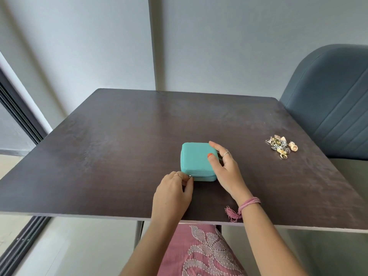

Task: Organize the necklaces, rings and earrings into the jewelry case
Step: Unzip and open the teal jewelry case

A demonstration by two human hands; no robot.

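- The small square teal fabric jewelry case (196,159), zipped shut, sits on the dark wooden table (119,136) toward the near edge.
- The left hand (173,193) pinches the silver zipper pull (190,176) at the case's near-left corner.
- The right hand (224,167) lies unclenched, steadying the case's right side.
- The heap of gold and silver jewelry (281,146) waits near the right edge, well apart.
- Opening is the step in hand (judging by the grip); next, run the zipper round.
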